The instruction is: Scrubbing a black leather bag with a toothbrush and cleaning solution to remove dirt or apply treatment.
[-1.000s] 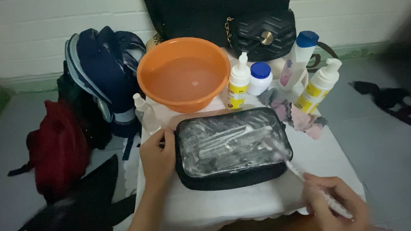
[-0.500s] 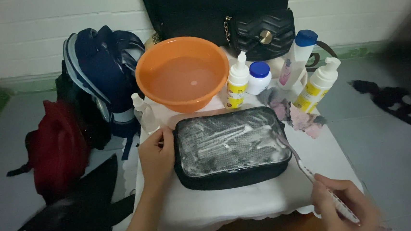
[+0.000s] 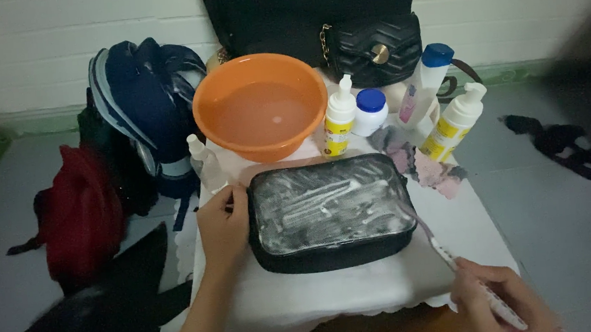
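A black rectangular pouch (image 3: 327,216) smeared with white foam lies on the white cloth-covered table (image 3: 360,293). My left hand (image 3: 222,226) rests against the pouch's left side, steadying it. At the lower right, my right hand (image 3: 499,304) grips a long toothbrush (image 3: 447,256) whose head reaches the pouch's right edge. An orange basin (image 3: 260,106) holding water stands just behind the pouch.
Behind the pouch stand a small clear bottle (image 3: 205,162), a yellow-labelled pump bottle (image 3: 339,120), a blue-capped jar (image 3: 370,111), two more bottles (image 3: 455,121) and a pinkish rag (image 3: 429,167). A black quilted handbag (image 3: 374,48) sits at the back. A navy backpack (image 3: 142,107) and red bag (image 3: 80,216) lie left.
The brush has slid off the pouch's top to its right edge, and my right hand has drawn down and right. My left hand has stayed on the pouch.
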